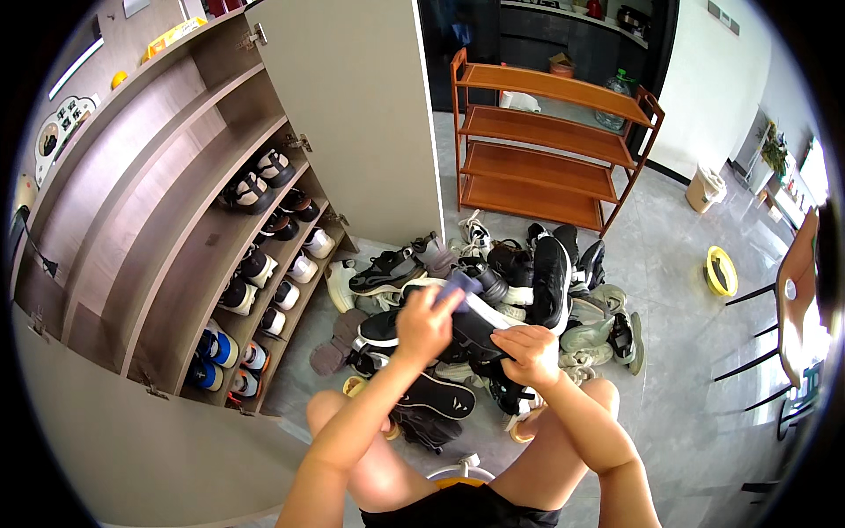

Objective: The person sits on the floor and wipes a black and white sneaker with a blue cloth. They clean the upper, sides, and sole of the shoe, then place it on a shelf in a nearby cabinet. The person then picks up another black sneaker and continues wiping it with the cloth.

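Observation:
My right hand (532,354) is closed round one end of a black shoe with a white sole edge (475,334), held above a heap of shoes. In my left hand (424,324) is a blue-grey cloth (458,287), blurred, pressed at the far end of that shoe's white edge. Below and around both hands lies the heap, mostly black, white and grey footwear. A large black shoe (551,280) rests on it just right of the held one. Closer to my legs, a dark sole with white marks (437,397) faces up.
On the left, an open cabinet (141,317) holds several pairs of shoes on its lower shelves; its door (352,114) stands swung out. Beyond the heap is a brown wooden rack (546,163). A yellow basin (721,271), a bin (706,189) and a chair (792,308) are at the right.

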`<action>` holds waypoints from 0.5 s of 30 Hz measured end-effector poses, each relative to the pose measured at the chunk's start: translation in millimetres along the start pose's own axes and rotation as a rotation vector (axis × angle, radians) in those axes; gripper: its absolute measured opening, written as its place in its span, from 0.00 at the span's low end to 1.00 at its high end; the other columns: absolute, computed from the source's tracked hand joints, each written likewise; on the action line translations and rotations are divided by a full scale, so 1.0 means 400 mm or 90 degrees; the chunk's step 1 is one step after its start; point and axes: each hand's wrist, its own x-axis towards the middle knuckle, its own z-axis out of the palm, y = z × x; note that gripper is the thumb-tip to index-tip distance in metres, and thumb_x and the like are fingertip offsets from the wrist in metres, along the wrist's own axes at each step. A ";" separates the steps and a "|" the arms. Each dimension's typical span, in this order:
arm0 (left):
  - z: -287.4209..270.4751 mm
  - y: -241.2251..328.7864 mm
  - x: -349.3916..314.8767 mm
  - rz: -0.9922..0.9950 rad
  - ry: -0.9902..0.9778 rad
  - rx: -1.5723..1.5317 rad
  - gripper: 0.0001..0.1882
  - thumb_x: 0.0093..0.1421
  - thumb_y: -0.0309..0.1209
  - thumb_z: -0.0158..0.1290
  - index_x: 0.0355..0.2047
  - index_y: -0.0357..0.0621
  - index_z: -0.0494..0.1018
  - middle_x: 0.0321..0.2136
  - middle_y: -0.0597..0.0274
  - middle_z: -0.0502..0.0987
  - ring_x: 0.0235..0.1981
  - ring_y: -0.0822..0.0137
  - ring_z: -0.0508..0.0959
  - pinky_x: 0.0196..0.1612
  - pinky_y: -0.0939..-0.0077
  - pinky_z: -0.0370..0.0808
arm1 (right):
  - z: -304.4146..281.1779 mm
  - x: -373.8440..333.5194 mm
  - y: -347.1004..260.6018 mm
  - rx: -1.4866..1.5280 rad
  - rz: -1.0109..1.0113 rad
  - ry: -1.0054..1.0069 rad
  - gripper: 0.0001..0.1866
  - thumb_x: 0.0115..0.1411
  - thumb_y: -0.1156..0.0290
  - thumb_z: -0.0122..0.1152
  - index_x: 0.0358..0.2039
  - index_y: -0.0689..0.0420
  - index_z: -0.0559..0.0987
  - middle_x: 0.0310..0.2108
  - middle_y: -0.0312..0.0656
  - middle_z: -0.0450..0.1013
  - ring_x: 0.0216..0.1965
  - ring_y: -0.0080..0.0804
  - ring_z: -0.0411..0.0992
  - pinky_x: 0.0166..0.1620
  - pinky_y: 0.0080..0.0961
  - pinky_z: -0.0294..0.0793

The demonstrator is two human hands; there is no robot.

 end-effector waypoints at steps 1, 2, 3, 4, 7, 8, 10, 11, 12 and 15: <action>0.000 -0.037 0.014 -0.038 0.023 0.035 0.22 0.46 0.23 0.56 0.44 0.54 0.79 0.38 0.58 0.74 0.35 0.54 0.75 0.36 0.61 0.75 | -0.006 0.000 0.000 -0.015 -0.007 0.004 0.18 0.35 0.75 0.59 0.33 0.57 0.82 0.35 0.39 0.80 0.34 0.34 0.78 0.35 0.31 0.78; -0.004 -0.073 0.025 -0.075 0.046 0.073 0.22 0.47 0.23 0.55 0.44 0.54 0.79 0.37 0.57 0.74 0.35 0.54 0.75 0.36 0.60 0.75 | -0.011 0.000 0.002 -0.027 -0.014 0.009 0.18 0.36 0.75 0.59 0.33 0.57 0.82 0.35 0.38 0.80 0.34 0.33 0.78 0.35 0.30 0.78; -0.010 -0.105 0.031 -0.094 0.061 0.086 0.21 0.47 0.23 0.55 0.44 0.53 0.79 0.37 0.57 0.74 0.35 0.53 0.75 0.36 0.60 0.75 | -0.013 0.004 0.002 -0.040 -0.022 0.017 0.18 0.36 0.75 0.59 0.33 0.56 0.83 0.35 0.37 0.80 0.34 0.32 0.78 0.36 0.30 0.78; -0.012 -0.126 0.032 -0.114 0.076 0.098 0.21 0.47 0.23 0.55 0.43 0.53 0.79 0.37 0.57 0.74 0.36 0.53 0.75 0.37 0.60 0.75 | -0.012 0.009 -0.001 -0.041 -0.039 0.015 0.18 0.36 0.75 0.59 0.32 0.56 0.83 0.35 0.37 0.80 0.34 0.31 0.78 0.36 0.29 0.78; -0.006 -0.099 0.026 -0.095 0.067 0.062 0.21 0.46 0.23 0.54 0.43 0.53 0.80 0.37 0.56 0.75 0.36 0.52 0.75 0.37 0.60 0.75 | -0.012 0.016 -0.005 -0.058 -0.077 0.001 0.17 0.36 0.75 0.60 0.31 0.55 0.83 0.36 0.34 0.79 0.33 0.29 0.77 0.35 0.27 0.78; -0.004 -0.080 0.024 -0.072 0.071 0.051 0.21 0.46 0.23 0.54 0.43 0.53 0.80 0.37 0.56 0.75 0.36 0.52 0.75 0.37 0.60 0.75 | -0.012 0.016 -0.005 -0.060 -0.083 -0.003 0.16 0.36 0.75 0.60 0.31 0.55 0.83 0.35 0.34 0.79 0.33 0.29 0.77 0.35 0.27 0.78; -0.010 -0.037 0.021 -0.036 0.034 0.000 0.20 0.46 0.23 0.55 0.41 0.55 0.80 0.38 0.56 0.75 0.37 0.53 0.76 0.37 0.62 0.76 | -0.011 0.019 -0.006 -0.063 -0.096 -0.007 0.16 0.36 0.74 0.60 0.31 0.55 0.82 0.35 0.34 0.79 0.33 0.29 0.77 0.35 0.27 0.78; -0.011 -0.015 0.014 -0.009 0.013 -0.036 0.20 0.46 0.22 0.55 0.41 0.56 0.81 0.38 0.56 0.76 0.36 0.53 0.76 0.37 0.62 0.76 | -0.009 0.023 -0.010 -0.064 -0.108 -0.008 0.16 0.36 0.75 0.60 0.31 0.55 0.82 0.35 0.34 0.79 0.32 0.29 0.77 0.35 0.27 0.78; -0.011 0.004 0.009 0.017 -0.008 -0.071 0.20 0.46 0.22 0.55 0.40 0.57 0.81 0.37 0.57 0.76 0.36 0.54 0.77 0.38 0.63 0.76 | -0.007 0.027 -0.015 -0.064 -0.121 -0.009 0.16 0.36 0.75 0.60 0.31 0.55 0.82 0.35 0.35 0.79 0.32 0.29 0.77 0.35 0.27 0.78; -0.016 0.032 0.005 0.095 -0.130 -0.117 0.21 0.46 0.22 0.55 0.41 0.59 0.81 0.38 0.58 0.76 0.36 0.54 0.77 0.38 0.64 0.77 | 0.004 0.019 -0.008 -0.054 -0.109 -0.008 0.16 0.35 0.75 0.60 0.31 0.55 0.82 0.34 0.35 0.79 0.32 0.30 0.77 0.34 0.27 0.78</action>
